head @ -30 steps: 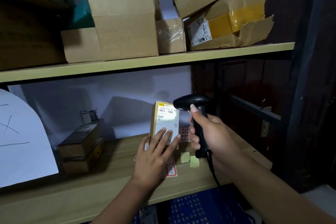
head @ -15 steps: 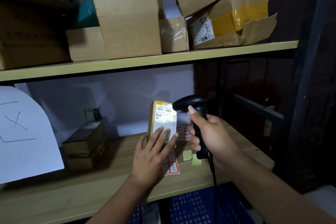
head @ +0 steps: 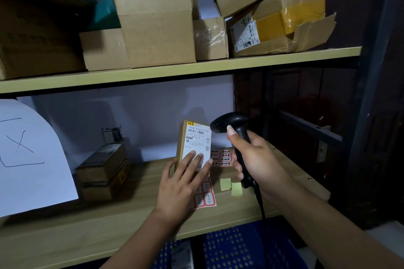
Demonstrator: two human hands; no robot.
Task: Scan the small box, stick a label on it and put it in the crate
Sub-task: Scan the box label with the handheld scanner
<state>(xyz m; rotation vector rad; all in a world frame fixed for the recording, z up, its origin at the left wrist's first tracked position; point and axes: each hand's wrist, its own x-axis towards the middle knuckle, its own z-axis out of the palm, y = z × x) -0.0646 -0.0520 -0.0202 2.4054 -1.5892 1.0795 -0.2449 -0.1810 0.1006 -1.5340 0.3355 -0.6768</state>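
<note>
A dim storage shelf (head: 135, 220) of pale wood carries the small box (head: 189, 137), standing upright near its back. The left hand (head: 181, 183) lies flat against the box's labelled front, fingers (head: 197, 162) spread. The right hand (head: 255, 159) grips a black scanner (head: 229, 123), fingers wrapped round its handle, head beside the box. Below the shelf sits a blue perforated crate (head: 240, 249); its contents are unclear.

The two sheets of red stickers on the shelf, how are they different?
The sticker sheet behind the box is tilted up and shows dark handwriting; the sticker sheet by the left hand lies flat on the shelf, partly covered by the left hand, with fainter marks. Both have red-bordered white labels.
</note>
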